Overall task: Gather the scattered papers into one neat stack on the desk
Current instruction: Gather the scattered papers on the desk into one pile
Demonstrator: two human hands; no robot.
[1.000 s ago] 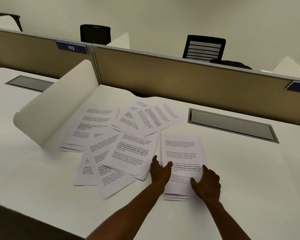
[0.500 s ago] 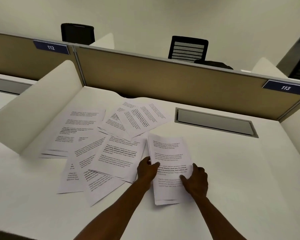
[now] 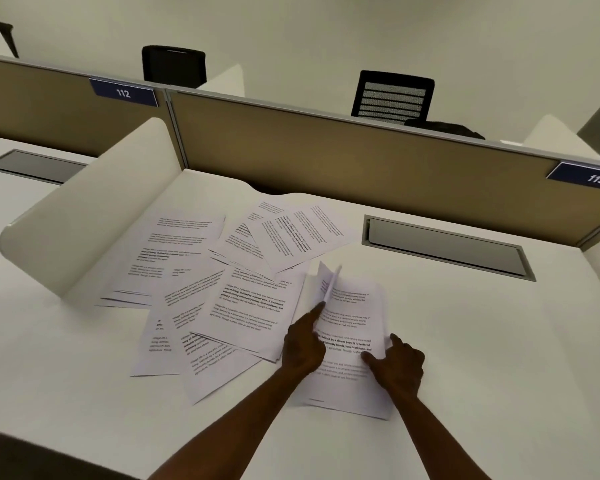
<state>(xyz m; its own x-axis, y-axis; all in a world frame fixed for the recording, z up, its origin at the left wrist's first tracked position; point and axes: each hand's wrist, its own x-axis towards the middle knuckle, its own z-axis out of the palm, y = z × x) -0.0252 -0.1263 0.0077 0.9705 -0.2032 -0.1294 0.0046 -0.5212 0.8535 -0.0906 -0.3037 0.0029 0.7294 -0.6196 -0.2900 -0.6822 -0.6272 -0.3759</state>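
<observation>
A small stack of printed sheets (image 3: 352,327) lies on the white desk (image 3: 482,341) in front of me. My left hand (image 3: 303,344) is at the stack's left edge, forefinger stretched out, and the upper left corner of the top sheet stands curled up off the pile. My right hand (image 3: 397,370) presses down on the lower right part of the stack, thumb and forefinger spread on the paper. Several loose sheets (image 3: 243,306) lie fanned and overlapping to the left, and a few more sheets (image 3: 295,233) sit further back.
A curved white side divider (image 3: 84,230) bounds the desk on the left. A tan partition (image 3: 361,164) with a 113 label (image 3: 596,178) runs along the back. A grey cable tray lid (image 3: 444,247) is set into the desk behind the stack. Black chairs (image 3: 392,95) stand beyond.
The stack has settled flat on the desk. My left hand has opened from gripping its left edge to pointing along it, and the top sheet's corner has lifted. My right hand slid slightly right.
</observation>
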